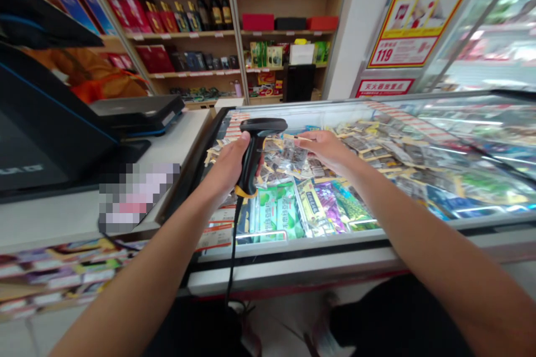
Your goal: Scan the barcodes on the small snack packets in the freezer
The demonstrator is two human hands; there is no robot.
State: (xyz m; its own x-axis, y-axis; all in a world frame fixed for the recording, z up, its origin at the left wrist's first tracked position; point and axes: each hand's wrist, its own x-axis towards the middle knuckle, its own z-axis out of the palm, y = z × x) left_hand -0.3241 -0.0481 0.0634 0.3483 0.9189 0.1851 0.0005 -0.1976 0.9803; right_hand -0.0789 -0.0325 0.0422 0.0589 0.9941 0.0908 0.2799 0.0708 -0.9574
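My left hand [228,167] is wrapped round the grip of a black barcode scanner [256,148] with a yellow collar and a black cable hanging down. Its head points to the right. My right hand [324,148] pinches a small clear packet [291,152] and holds it just right of the scanner, over the glass lid of a chest freezer [293,245]. Under the glass lie several colourful frozen-food packs.
A black till screen [37,122] and a flat black scale [138,111] stand on the white counter at the left. Wooden shelves [196,33] with bottles and boxes line the back wall. A red and yellow poster [419,11] hangs at the right.
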